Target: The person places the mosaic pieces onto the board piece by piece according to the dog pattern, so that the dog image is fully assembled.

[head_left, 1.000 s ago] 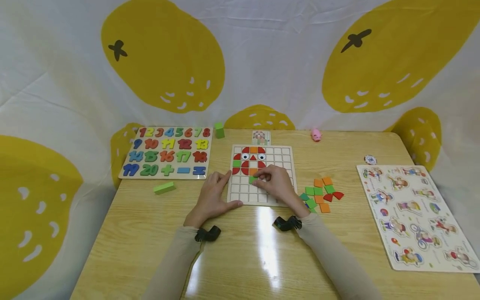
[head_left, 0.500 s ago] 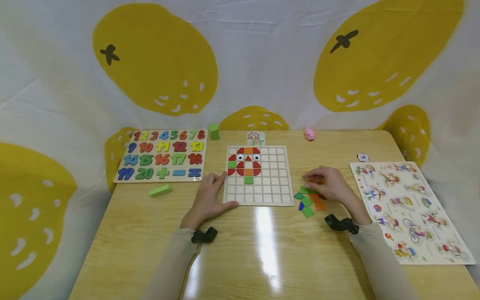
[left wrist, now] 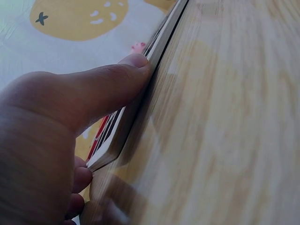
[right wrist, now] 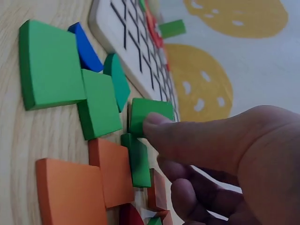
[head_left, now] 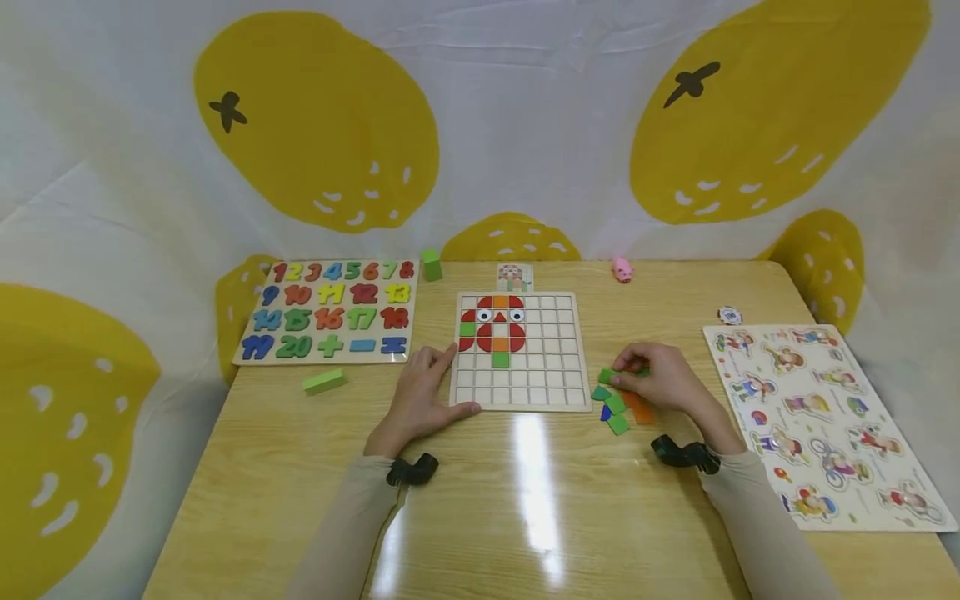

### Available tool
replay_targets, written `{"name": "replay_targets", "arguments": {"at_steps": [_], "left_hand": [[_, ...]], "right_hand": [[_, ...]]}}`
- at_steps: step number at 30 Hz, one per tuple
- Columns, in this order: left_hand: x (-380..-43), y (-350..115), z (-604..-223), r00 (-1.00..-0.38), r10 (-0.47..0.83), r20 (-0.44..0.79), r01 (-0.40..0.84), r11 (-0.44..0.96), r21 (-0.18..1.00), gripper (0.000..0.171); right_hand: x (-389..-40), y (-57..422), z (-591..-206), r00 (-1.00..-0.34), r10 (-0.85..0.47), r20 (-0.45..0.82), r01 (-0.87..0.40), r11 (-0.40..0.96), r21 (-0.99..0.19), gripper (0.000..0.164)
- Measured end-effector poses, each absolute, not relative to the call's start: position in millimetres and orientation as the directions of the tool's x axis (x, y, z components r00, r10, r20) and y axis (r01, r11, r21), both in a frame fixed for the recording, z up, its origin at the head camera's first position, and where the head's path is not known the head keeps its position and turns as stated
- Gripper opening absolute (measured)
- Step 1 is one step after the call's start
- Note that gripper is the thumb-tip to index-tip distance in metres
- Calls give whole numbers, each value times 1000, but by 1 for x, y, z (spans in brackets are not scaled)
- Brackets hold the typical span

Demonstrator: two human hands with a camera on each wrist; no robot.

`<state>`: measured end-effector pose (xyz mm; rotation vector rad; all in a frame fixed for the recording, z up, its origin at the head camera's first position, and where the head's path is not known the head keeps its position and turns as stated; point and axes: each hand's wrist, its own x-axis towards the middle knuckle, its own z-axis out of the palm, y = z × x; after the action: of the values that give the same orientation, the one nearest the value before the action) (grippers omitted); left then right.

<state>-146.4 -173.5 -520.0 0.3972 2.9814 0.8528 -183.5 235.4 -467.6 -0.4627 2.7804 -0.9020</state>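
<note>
One green tile (right wrist: pixel 143 108), pinched by the right hand (head_left: pixel 652 375) well in from the far edge of the table (head_left: pixel 465 492), may slip since only a corner's held; left hand (head_left: pixel 420 396) spread along near-left corner of the board (head_left: pixel 555 363).

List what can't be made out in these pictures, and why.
Head view: the printed detail on the card beyond the grid board, too small to read.
Head view: some loose tiles, hidden by the right hand.
Right wrist view: the nearest orange tile, cut off by the bottom edge.
Left wrist view: the board's pattern, seen at too steep a slant and partly covered by the left hand.
</note>
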Motion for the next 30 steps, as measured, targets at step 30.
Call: {"name": "replay_targets", "arguments": {"at_steps": [30], "left_hand": [[-148,-173,-519,-958,273,92,280,813,511,112]], "right_hand": [[-183,78,-488,-921,-387,41,-282,591,-756,18]]}}
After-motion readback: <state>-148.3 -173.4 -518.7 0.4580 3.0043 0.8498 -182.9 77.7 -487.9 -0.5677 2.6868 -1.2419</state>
